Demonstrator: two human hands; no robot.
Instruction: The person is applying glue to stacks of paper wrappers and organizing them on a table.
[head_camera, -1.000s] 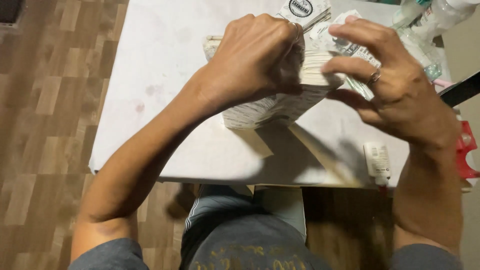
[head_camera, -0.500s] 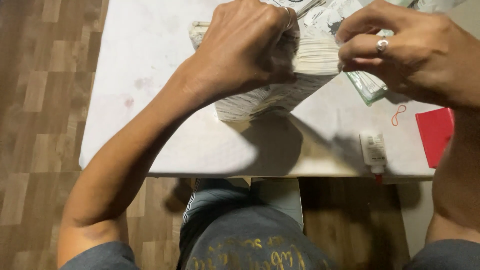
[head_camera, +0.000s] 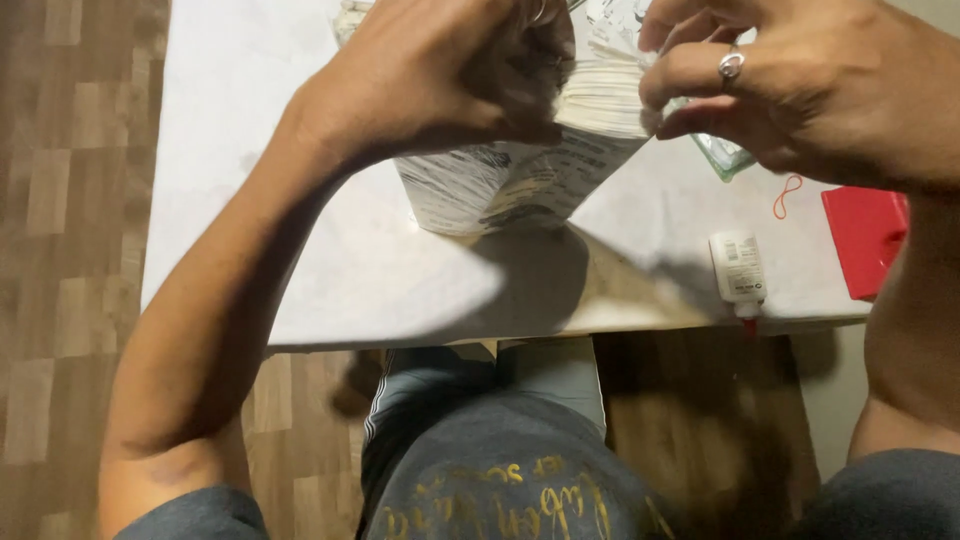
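Left hand clamped over the top of a thick stack of printed paper sheets, held just above the white table. Right hand, ringed, fingers pinched together on the stack's right edge. Near the table's front edge, a small white tube with a red cap; beside it a flat red packet, an orange rubber band, a clear plastic bag.
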